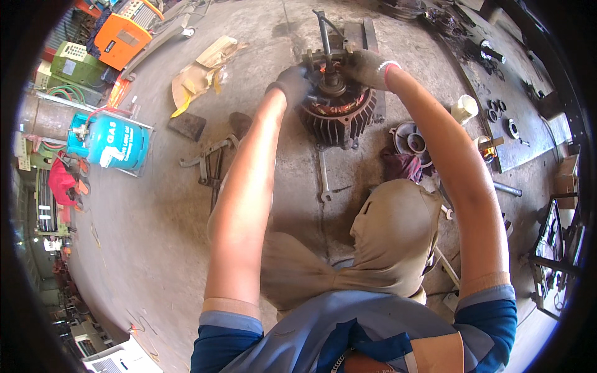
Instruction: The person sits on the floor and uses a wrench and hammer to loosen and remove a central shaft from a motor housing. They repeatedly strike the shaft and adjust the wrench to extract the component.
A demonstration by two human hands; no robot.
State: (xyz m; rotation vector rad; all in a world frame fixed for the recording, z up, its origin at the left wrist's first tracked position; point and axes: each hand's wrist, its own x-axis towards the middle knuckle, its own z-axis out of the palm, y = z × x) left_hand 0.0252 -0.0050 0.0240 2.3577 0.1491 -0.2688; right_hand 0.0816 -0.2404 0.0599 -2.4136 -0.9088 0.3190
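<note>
On the concrete floor (155, 205), straight ahead, the finned motor housing (339, 118) stands with its shaft pointing up; the left hand (291, 84) clasps its left rim, the right hand (368, 67) grips the top fitting.

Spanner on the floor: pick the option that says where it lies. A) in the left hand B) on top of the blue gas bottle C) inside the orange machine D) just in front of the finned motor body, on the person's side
D: the spanner lies flat on the concrete below the motor body, while both gloved hands are up on the motor.
</note>
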